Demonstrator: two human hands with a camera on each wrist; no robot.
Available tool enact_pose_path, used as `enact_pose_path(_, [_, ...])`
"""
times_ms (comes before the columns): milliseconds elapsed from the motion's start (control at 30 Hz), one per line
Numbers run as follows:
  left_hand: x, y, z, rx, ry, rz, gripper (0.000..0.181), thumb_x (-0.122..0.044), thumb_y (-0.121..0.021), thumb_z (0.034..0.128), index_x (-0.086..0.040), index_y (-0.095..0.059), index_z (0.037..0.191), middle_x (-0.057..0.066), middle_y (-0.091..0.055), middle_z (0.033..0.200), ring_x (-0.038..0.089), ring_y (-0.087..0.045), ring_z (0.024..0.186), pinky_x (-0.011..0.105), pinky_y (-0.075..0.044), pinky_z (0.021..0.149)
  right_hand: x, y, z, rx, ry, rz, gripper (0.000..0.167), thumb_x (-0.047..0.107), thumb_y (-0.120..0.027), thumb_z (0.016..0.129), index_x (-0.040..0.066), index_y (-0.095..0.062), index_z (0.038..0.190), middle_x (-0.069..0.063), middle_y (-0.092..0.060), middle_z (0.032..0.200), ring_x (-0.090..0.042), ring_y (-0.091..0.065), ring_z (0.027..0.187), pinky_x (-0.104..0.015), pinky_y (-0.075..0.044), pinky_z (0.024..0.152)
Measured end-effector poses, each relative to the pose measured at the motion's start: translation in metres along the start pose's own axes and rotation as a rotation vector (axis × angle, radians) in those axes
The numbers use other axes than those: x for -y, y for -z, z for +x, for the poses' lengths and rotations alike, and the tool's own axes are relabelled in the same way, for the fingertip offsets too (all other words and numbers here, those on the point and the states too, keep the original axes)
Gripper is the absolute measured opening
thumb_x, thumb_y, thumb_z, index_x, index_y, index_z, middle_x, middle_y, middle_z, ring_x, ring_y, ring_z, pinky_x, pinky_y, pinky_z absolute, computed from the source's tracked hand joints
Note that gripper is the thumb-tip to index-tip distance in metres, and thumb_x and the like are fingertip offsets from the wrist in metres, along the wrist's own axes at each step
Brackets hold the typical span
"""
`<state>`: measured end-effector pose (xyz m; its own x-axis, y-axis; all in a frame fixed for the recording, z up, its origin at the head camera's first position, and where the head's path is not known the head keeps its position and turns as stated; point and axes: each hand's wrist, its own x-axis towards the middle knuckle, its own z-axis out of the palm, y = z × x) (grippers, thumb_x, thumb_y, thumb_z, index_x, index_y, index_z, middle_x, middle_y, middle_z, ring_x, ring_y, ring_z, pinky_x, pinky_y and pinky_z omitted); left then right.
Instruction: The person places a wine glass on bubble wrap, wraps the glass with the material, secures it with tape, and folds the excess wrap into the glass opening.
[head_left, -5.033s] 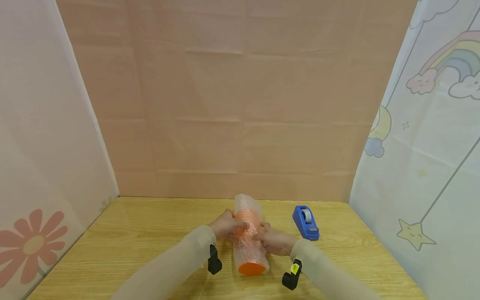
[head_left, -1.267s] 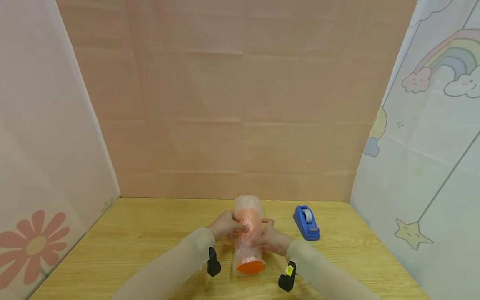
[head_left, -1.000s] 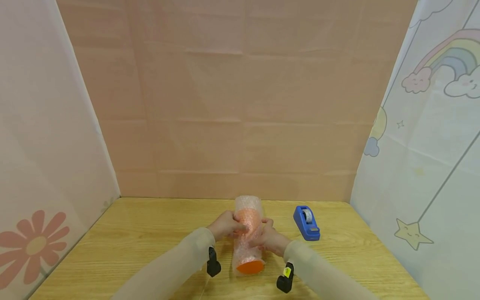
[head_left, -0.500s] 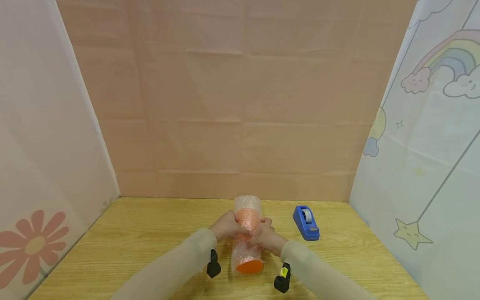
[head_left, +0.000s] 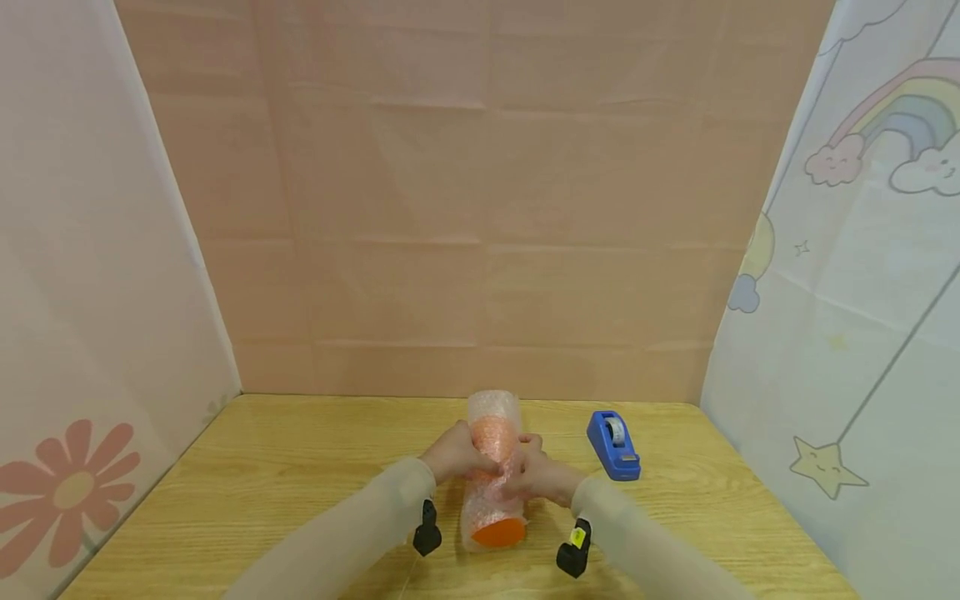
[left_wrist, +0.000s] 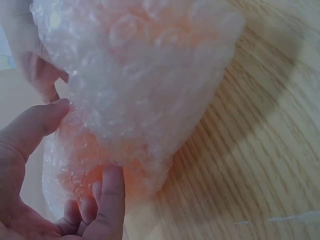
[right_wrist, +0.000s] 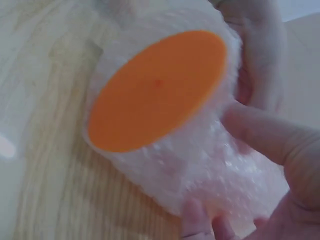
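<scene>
An orange cylinder wrapped in clear bubble wrap [head_left: 494, 417] lies lengthwise on the table, its flat orange end [head_left: 498, 532] facing the near side. My left hand [head_left: 456, 452] grips the roll from the left, thumb on top. From the right, my right hand [head_left: 546, 477] grips it slightly nearer to me. The left wrist view shows the left hand [left_wrist: 95, 210] with thumb and fingers against the wrap [left_wrist: 145, 90]. In the right wrist view the orange end [right_wrist: 159, 92] is uncovered at the wrap's opening, and the right hand [right_wrist: 295, 170] holds the side.
A blue tape dispenser [head_left: 613, 447] with a roll of tape stands on the wooden table [head_left: 300, 450], to the right of the wrapped roll. A tan cloth [head_left: 480, 208] hangs behind the table, with patterned cloths at the left and right sides.
Compared with five seconds ago, the roll's near end has shifted slightly left and the roll looks straighter. In the last half second my right wrist has moved slightly right; both hands remain on the roll.
</scene>
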<state>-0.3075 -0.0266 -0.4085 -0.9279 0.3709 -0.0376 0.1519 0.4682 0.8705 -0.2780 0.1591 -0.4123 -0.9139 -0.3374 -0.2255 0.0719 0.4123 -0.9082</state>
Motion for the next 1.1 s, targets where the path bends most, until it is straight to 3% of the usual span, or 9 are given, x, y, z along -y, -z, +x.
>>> enact_pose_path(167, [0.003, 0.0, -0.001, -0.009, 0.03, 0.01, 0.052, -0.016, -0.084, 0.0713, 0.003, -0.054, 0.109, 0.009, -0.061, 0.096, 0.021, -0.06, 0.081, 0.034, -0.054, 0.066, -0.005, 0.015, -0.004, 0.186, -0.018, 0.136, 0.099, -0.005, -0.069, 0.081, 0.012, 0.003, 0.147, -0.025, -0.051, 0.123, -0.027, -0.063, 0.099, -0.042, -0.054, 0.086])
enact_pose_path(333, [0.003, 0.0, -0.003, -0.012, 0.042, -0.008, 0.057, -0.016, -0.084, 0.0721, 0.003, -0.05, 0.114, 0.01, -0.06, 0.099, 0.022, -0.059, 0.083, 0.036, -0.055, 0.07, -0.011, 0.014, -0.003, 0.237, -0.056, 0.279, 0.102, -0.01, -0.066, 0.082, 0.023, 0.006, 0.145, -0.024, -0.052, 0.125, -0.027, -0.061, 0.097, -0.037, -0.056, 0.079])
enact_pose_path(500, [0.004, 0.0, -0.003, -0.005, 0.036, -0.044, 0.06, -0.015, -0.084, 0.0726, 0.002, -0.049, 0.118, 0.01, -0.061, 0.104, 0.023, -0.06, 0.09, 0.039, -0.055, 0.075, -0.011, 0.007, -0.003, 0.209, -0.04, 0.29, 0.102, -0.01, -0.066, 0.081, 0.024, 0.007, 0.144, -0.024, -0.051, 0.124, -0.027, -0.06, 0.095, -0.038, -0.056, 0.075])
enact_pose_path(600, [0.005, 0.001, -0.003, 0.005, 0.037, -0.077, 0.061, -0.014, -0.083, 0.0733, 0.002, -0.048, 0.121, 0.01, -0.061, 0.107, 0.023, -0.061, 0.091, 0.039, -0.056, 0.074, -0.01, 0.003, -0.004, 0.183, -0.025, 0.272, 0.104, -0.008, -0.068, 0.08, 0.022, 0.008, 0.145, -0.027, -0.045, 0.128, -0.028, -0.06, 0.098, -0.044, -0.056, 0.08])
enact_pose_path(833, [0.011, 0.002, 0.0, 0.045, 0.041, -0.15, 0.05, -0.01, -0.08, 0.0761, 0.002, -0.052, 0.117, 0.01, -0.064, 0.1, 0.02, -0.063, 0.083, 0.038, -0.058, 0.071, -0.008, -0.004, -0.002, 0.104, -0.01, 0.211, 0.11, -0.007, -0.073, 0.075, 0.018, 0.008, 0.145, -0.03, -0.03, 0.136, -0.03, -0.057, 0.103, -0.044, -0.054, 0.088])
enact_pose_path(1100, [0.013, 0.004, -0.001, 0.091, 0.099, -0.233, 0.047, -0.009, -0.074, 0.0785, 0.005, -0.051, 0.117, 0.012, -0.063, 0.103, 0.022, -0.066, 0.085, 0.04, -0.058, 0.075, -0.002, -0.011, 0.0, 0.023, 0.037, 0.164, 0.11, -0.016, -0.073, 0.07, 0.014, 0.004, 0.143, -0.034, -0.025, 0.134, -0.031, -0.058, 0.097, -0.043, -0.057, 0.077])
